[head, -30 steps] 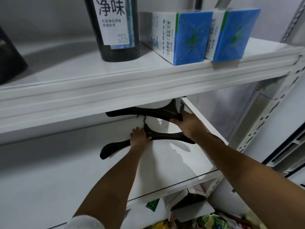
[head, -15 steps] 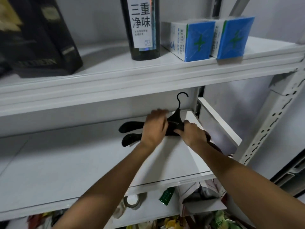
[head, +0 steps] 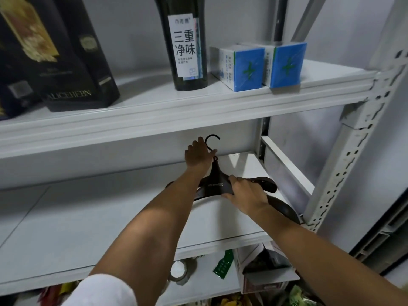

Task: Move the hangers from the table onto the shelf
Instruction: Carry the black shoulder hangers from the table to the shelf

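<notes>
Two dark hangers [head: 217, 184] lie stacked on the white middle shelf [head: 88, 217], near its right end, with one black hook [head: 213, 138] pointing at the back wall. My right hand [head: 247, 195] grips the stack's right arm, thumb on top and fingers under the lower edge. My left hand [head: 197, 155] reaches to the hangers' neck, its fingers straight and lying against the hook's stem. My left forearm hides the hangers' left arms.
The shelf above carries a dark bottle [head: 187, 47], two blue-and-white boxes [head: 249, 67] and black cartons [head: 66, 62]. A perforated upright post [head: 344, 173] stands at the right. The shelf below holds a tape roll [head: 180, 271], a green packet [head: 223, 263] and an open carton [head: 265, 270].
The two hangers have been brought together into one stack and shifted toward the shelf's right end. My left hand moved from the hanger bodies up to the hook.
</notes>
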Demonstrator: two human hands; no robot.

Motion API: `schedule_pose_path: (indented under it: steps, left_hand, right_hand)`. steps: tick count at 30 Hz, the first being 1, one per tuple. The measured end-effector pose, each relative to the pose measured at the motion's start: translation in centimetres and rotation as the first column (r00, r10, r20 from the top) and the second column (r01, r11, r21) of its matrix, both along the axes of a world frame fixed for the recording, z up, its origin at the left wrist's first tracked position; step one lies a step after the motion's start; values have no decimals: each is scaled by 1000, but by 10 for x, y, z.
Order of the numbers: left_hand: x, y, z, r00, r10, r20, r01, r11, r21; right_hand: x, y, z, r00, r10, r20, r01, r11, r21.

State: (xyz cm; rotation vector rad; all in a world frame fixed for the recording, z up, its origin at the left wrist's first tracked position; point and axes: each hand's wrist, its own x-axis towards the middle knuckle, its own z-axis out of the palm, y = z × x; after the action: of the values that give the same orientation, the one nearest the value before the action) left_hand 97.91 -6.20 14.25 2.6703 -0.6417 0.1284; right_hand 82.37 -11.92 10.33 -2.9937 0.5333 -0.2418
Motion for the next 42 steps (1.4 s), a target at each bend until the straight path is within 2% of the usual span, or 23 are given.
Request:
schedule_pose_path:
  steps: [5,8,12,21,30,34,37,42]
  left_hand:
    - [-7,-15,15,1000,-15,16,16,998,-53]
    - [-6,-19,17,999,11,-30,-13,999,-42]
    - [-2,-15,20,996,31,-82,-39,994,-101]
    - [6,-18,21,994,-56,-90,37,977,-209]
    - [14,-29,17,999,-29,-38,23,990,-136]
    - [22,-29,13,987,-92,-130,52,958,-283]
    - [34,-27,10,932,-241,-272,103,893,-437]
    - [38,-14,0,742,-461,-487,40,755,-654]
  right_hand:
    - [-9,-3,-2,999,-4,-37,2,998,-62]
    - [-10,0,-2,999,13,-40,-17,995,-99]
    - [-11,1,1,999,42,-18,-44,992,-122]
    - [-8,-12,5,999,45,-16,-47,991,-126]
    - [-3,-1,-11,998,54,21,-51,990,-128]
    - [-1,-4,-13,997,71,6,-69,988,-141]
    - [-3,-15,-14,996,90,-19,-92,982,-166]
    - [-8,-36,-20,986,150,-69,-162,961,-226]
